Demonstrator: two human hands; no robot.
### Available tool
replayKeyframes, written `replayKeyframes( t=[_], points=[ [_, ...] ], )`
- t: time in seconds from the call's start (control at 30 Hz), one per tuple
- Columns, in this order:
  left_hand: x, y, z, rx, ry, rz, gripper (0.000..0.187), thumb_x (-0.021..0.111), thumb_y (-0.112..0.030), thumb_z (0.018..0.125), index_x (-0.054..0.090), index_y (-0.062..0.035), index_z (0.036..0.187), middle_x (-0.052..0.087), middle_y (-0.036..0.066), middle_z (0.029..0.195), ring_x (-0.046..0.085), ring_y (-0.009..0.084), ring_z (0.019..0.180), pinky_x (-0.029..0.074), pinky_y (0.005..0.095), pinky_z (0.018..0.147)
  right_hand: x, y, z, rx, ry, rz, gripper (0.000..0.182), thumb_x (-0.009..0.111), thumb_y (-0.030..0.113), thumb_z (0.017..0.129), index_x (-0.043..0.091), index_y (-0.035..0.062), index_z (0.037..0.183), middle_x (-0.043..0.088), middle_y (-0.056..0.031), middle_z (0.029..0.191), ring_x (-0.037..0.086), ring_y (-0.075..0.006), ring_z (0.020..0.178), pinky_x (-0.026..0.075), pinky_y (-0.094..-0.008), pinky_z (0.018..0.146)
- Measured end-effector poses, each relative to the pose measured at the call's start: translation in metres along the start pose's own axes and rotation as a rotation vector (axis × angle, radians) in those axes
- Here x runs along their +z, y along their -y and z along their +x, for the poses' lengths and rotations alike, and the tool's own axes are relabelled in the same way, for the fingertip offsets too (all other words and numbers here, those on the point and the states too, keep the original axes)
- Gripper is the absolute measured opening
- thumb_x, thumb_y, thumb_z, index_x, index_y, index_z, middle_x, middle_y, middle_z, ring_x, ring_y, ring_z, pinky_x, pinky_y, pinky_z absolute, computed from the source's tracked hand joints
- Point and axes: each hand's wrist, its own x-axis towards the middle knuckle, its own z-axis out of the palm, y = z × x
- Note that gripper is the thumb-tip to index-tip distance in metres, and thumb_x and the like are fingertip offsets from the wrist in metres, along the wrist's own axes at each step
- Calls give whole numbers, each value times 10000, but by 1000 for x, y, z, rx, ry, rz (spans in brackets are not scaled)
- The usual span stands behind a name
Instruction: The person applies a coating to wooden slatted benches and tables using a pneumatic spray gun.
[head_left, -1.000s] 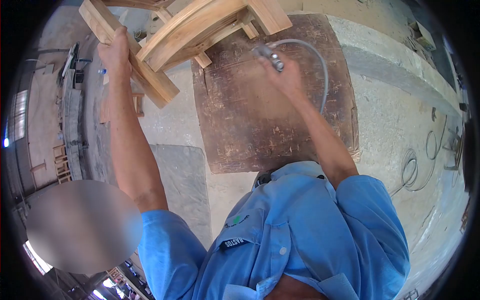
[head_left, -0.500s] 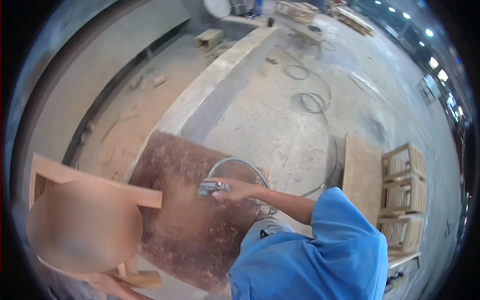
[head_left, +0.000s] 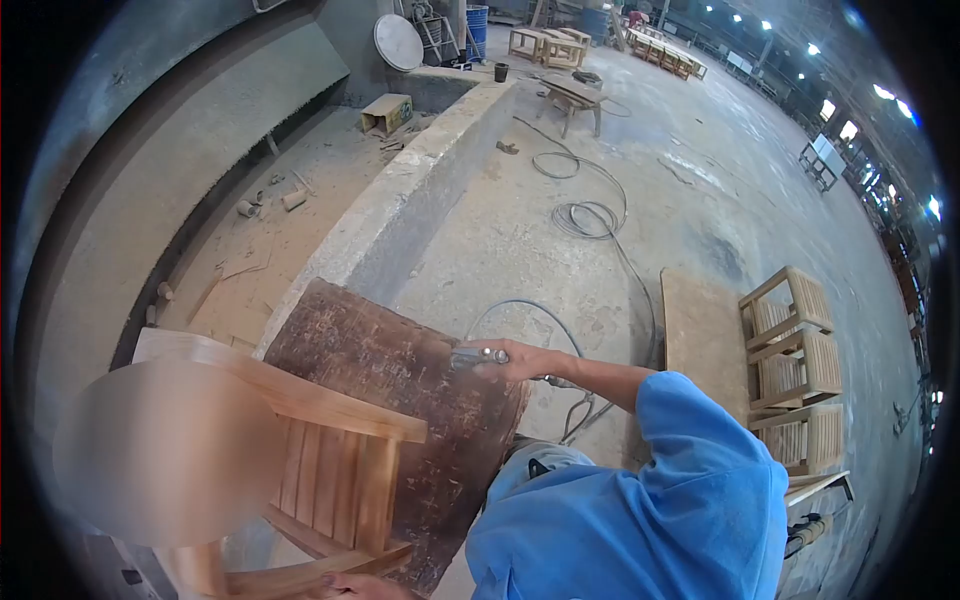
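Observation:
My right hand (head_left: pixel 515 361) is closed around a grey metal air tool (head_left: pixel 478 356) above the right part of a worn brown board (head_left: pixel 370 345). A hose (head_left: pixel 545 306) loops beside it. At the lower left a slatted wooden piece of furniture (head_left: pixel 345 402) lies partly over the board, with its slats and a leg showing. My left hand (head_left: pixel 362 586), at the bottom edge, grips its lower rail (head_left: pixel 290 578); part of this hand is cut off by the frame. A blurred oval hides much of the furniture's left side.
Three slatted wooden stools (head_left: pixel 805 375) stand in a row at the right, beside a flat tan board (head_left: pixel 705 340). A low concrete wall (head_left: pixel 400 190) runs behind the brown board. Coiled hose (head_left: pixel 587 220) lies on the floor. Farther back is a small wooden bench (head_left: pixel 575 95).
The wooden furniture has moved right over the brown board and shows its slats. My right hand has shifted right with the tool. The dust haze over the board has thinned, and the view has tilted up.

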Motion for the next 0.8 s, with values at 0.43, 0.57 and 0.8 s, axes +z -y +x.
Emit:
replayKeyframes(
  t=[0.43,0.57,0.8],
  points=[
    [-57,207,-21,6,333,81,547,536,-320,986,454,173,1206,546,341,1170,564,433,1054,460,460,913,12,8,-4,-64,-5,-123,427,592,214,973,502,90,1372,610,-33,1177,529,-131,1014,453,-287,887],
    [-56,281,13,-25,323,286,500,517,-266,985,437,116,1299,510,288,1268,525,360,1137,428,460,993,1,-5,3,32,-4,-163,453,596,196,962,488,98,1391,598,-38,1245,542,-121,1035,470,-298,880],
    [32,146,21,-102,85,194,471,442,-255,1032,429,100,1341,490,243,1344,490,315,1229,370,399,1056,-44,-23,36,129,88,-215,490,603,194,959,463,52,1406,599,-73,1237,574,-142,978,499,-319,863]
  ],
)
